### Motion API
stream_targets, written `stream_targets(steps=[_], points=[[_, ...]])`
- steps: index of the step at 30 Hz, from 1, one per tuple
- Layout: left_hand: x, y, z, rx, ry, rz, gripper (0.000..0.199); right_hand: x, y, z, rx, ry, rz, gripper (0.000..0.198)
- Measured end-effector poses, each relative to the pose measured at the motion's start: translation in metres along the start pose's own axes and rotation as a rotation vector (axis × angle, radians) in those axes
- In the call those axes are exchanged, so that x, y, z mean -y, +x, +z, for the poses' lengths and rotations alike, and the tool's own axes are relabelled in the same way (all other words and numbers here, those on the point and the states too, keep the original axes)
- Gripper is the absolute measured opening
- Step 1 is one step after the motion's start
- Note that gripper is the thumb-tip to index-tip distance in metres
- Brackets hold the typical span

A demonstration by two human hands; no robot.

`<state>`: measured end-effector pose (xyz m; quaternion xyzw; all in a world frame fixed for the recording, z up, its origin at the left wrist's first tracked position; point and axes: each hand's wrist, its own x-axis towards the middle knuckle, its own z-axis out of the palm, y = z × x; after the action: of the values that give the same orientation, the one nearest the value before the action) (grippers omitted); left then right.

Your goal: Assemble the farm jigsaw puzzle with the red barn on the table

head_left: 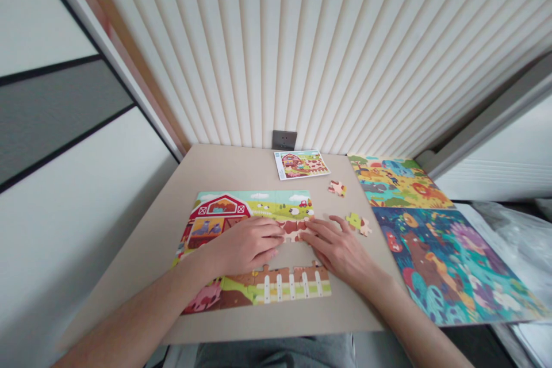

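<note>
A farm jigsaw puzzle (276, 201) lies partly assembled on the table, with a red barn at its left and a gap in its lower middle. My left hand (250, 241) rests flat over its centre, fingers stretched toward brown-and-white cow pieces (290, 227). From the right, my right hand (338, 244) has its thumb and index fingertips at the edges of a puzzle piece (303, 224) in that cow row. Below the hands runs a joined strip with a white fence (293, 286). The fingers hide part of the cow pieces.
Loose puzzle pieces lie at the right, a brown-and-white one (337, 188) and a green one (354, 221). Behind the puzzle is a picture card (302, 164). Two finished puzzles, one yellow (399, 181) and one dark blue (448, 264), cover the right side. A socket (284, 140) sits behind the table (233, 161).
</note>
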<state>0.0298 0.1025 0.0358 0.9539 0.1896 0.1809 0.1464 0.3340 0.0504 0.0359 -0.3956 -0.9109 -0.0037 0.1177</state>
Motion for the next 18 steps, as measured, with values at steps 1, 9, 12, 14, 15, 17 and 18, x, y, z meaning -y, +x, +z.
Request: stream_targets(steps=[1, 9, 12, 14, 15, 17, 18], points=[[-0.0002, 0.0002, 0.0001, -0.001, 0.003, -0.002, 0.029, -0.0004, -0.0003, 0.0003, -0.001, 0.001, -0.005, 0.043], [-0.0024, 0.0014, -0.0020, 0.002, 0.005, -0.004, 0.028, 0.0005, 0.0030, -0.0007, -0.027, 0.024, 0.005, 0.034], [-0.0019, 0.0020, -0.0015, 0.005, 0.006, -0.003, 0.028, 0.0004, 0.0051, -0.0027, -0.027, 0.026, 0.009, 0.032], [-0.0012, 0.0022, -0.0007, 0.003, 0.008, 0.001, 0.027, -0.0018, 0.0055, -0.0034, -0.025, 0.023, -0.001, 0.031], [-0.0009, 0.0023, -0.0004, 0.007, 0.010, 0.003, 0.027, -0.0033, 0.0054, -0.0033, -0.022, 0.021, -0.005, 0.031], [-0.0002, 0.0024, -0.0003, 0.015, 0.019, 0.006, 0.027, -0.0065, 0.0049, -0.0021, -0.017, 0.010, -0.011, 0.030], [0.0000, 0.0024, -0.0004, 0.021, 0.023, 0.009, 0.027, -0.0079, 0.0045, -0.0010, -0.016, 0.001, -0.018, 0.030]])
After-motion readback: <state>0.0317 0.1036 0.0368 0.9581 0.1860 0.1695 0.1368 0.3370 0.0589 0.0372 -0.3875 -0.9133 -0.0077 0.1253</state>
